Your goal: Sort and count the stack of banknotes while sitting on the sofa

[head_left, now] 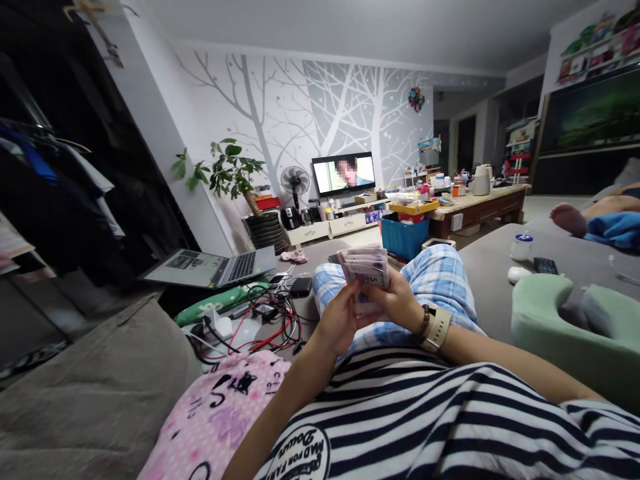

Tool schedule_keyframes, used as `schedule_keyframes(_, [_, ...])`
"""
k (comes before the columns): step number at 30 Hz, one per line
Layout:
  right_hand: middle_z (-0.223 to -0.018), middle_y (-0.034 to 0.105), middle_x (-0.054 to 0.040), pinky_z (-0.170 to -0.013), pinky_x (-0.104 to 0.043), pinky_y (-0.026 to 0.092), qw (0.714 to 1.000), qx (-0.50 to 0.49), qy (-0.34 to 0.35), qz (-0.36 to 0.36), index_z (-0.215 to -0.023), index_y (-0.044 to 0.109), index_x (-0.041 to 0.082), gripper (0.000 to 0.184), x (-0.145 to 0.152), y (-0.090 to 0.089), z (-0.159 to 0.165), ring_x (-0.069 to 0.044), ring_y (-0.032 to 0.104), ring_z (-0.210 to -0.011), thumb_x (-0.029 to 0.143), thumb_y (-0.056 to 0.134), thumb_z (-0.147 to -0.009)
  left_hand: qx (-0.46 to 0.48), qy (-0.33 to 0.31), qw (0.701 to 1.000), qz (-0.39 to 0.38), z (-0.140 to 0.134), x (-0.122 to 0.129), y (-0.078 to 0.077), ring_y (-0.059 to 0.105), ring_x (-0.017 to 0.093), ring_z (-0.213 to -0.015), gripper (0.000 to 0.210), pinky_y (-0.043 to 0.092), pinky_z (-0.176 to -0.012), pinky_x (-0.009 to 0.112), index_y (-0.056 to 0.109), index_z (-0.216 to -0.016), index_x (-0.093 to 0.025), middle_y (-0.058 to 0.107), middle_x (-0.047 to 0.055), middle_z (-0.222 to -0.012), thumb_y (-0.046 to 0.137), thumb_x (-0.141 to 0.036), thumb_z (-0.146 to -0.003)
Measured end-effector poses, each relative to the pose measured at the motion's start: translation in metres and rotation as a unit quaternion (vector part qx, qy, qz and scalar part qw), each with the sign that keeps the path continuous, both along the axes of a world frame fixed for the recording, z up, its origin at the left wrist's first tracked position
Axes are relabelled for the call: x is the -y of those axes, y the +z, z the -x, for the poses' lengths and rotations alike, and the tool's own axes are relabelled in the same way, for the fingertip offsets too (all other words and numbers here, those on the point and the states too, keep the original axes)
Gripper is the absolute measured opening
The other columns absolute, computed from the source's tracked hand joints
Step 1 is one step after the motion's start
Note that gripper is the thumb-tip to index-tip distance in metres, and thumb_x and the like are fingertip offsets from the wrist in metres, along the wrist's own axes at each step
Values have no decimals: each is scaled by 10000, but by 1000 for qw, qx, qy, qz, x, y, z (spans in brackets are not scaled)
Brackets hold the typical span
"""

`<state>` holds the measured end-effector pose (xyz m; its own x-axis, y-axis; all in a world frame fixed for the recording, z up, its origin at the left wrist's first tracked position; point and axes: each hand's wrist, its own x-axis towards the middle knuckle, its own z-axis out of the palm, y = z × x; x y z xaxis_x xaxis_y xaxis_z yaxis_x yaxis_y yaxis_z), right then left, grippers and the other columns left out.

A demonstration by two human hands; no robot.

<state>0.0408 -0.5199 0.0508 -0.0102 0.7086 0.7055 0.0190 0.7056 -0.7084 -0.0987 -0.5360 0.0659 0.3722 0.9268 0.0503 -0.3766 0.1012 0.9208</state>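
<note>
Banknotes: the stack of banknotes (363, 267) lies within the fingers of both hands, above the lap; its upper ends rise past the fingertips in a stepped fan.
Left hand: the left hand (341, 321) grips the stack's left edge and lower part, thumb on the near face; its far fingers are hidden behind the paper.
Right hand: the right hand (397, 297) wraps the right edge, its thumb laid across the printed front.
Long axis: it appears to run from the palms outward, away from the torso, with a printed 5 turned sideways beside the right thumb.
Nearer hand: neither; both touch the stack, and the free, fanned ends lie just beyond both thumbs.
Right wrist: a watch (439, 329) and a dark bracelet (425, 318), behind the right fingers.
Plaid trousers: the plaid trousers (443, 272) spread under and beyond the fingers.
Left of the fingers: tangled cables (286, 325), then the laptop (243, 267) farther out.
Right of the fingers: the green neck pillow (543, 303), well apart.
</note>
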Motion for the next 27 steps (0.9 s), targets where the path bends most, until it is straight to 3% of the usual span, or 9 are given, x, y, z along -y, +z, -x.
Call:
schedule_keyframes(3, [-867,710,-27,-730,-313,487,995,-50,56,61,-951,694,187,274,-1,-2,0,-202,614,-776,309,703,-706,-98,9,994,-40,11,1,6,649,200,-743,451,504,-563,282,636,-1179,-220,690,81,-1030,643,-466,-802])
schedule_keyframes(5, [-789,703,-21,-671,-297,480,980,-90,115,135,-863,689,166,242,0,-5,1,-181,608,-697,288,718,-656,-181,16,979,-91,18,-1,9,631,186,-723,451,417,-480,212,679,-1114,-189,706,78,-939,742,-410,-726])
schedule_keyframes(6, [-756,697,-20,-649,-292,476,968,-103,149,176,-840,684,156,244,1,-6,3,-171,604,-663,279,725,-633,-180,27,977,-111,20,-2,9,631,190,-742,438,404,-481,205,699,-1061,-164,712,81,-912,778,-377,-687])
schedule_keyframes(9, [-688,682,-16,-602,-281,468,924,-124,232,277,-820,674,132,282,6,-9,8,-153,598,-593,255,749,-578,-63,0,993,-102,15,-7,3,657,246,-874,433,500,-679,284,693,-1057,-120,727,106,-969,749,-344,-691])
schedule_keyframes(13, [-666,687,-13,-578,-266,473,892,-154,264,333,-835,667,126,302,8,-13,12,-150,613,-576,210,736,-553,87,-97,991,-32,-2,-11,-12,666,309,-960,457,500,-872,413,676,-1086,-73,726,151,-1006,628,-327,-709])
schedule_keyframes(16, [-663,690,-1,-581,-255,476,880,-161,281,348,-871,667,133,322,6,-15,10,-146,620,-579,181,719,-557,104,-115,988,-15,-9,-13,-18,671,325,-975,493,496,-902,445,671,-1114,-76,730,149,-1008,599,-255,-661])
schedule_keyframes(23, [-692,709,-10,-646,-281,520,857,-132,317,383,-883,660,131,335,5,-20,8,-158,662,-624,191,769,-572,116,-28,993,-20,-8,-14,-16,677,349,-960,555,519,-869,464,680,-1105,-72,746,138,-960,575,-140,-564])
schedule_keyframes(27, [-734,724,-15,-645,-264,517,855,-123,326,384,-901,666,127,351,8,-18,8,-142,660,-626,185,787,-576,132,-67,989,-17,-1,-12,-11,674,351,-977,573,517,-871,457,669,-1126,-71,745,144,-976,564,-133,-566])
